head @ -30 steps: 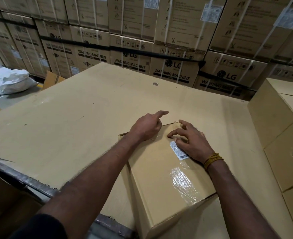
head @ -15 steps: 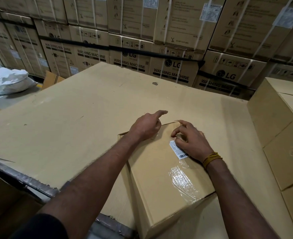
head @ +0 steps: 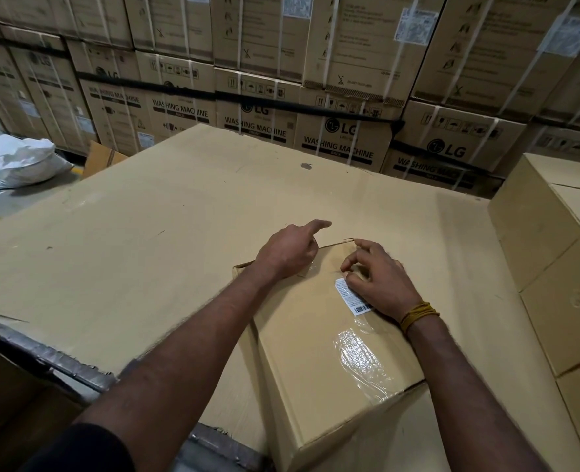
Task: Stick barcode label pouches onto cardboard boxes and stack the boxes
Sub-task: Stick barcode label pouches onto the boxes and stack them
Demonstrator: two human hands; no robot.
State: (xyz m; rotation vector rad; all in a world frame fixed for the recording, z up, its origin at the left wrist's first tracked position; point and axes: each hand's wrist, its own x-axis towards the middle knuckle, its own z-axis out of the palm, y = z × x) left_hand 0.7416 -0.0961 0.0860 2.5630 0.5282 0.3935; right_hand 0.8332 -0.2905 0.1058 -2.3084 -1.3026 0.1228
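Note:
A plain cardboard box [head: 316, 369] lies in front of me on a big cardboard sheet [head: 145, 250]. A clear label pouch [head: 360, 352] runs along the box top, with a white barcode label [head: 351, 298] inside it. My left hand [head: 288, 250] presses on the far left part of the box top, index finger straight and pointing away. My right hand [head: 380, 281] lies on the far end of the pouch, beside the label. Its fingers are curled in, thumb and index tip pinching at the pouch. My right palm hides part of the pouch.
Plain cardboard boxes [head: 554, 267] are stacked close on the right. A wall of strapped washing-machine cartons [head: 343, 141] closes the back. A white sack [head: 22, 161] lies on the floor at far left. A worn metal edge [head: 43, 352] runs under the sheet's near-left side.
My right hand's fingers have drawn in from a spread, flat pose to a curled pinch on the pouch. My left hand and the box have stayed put.

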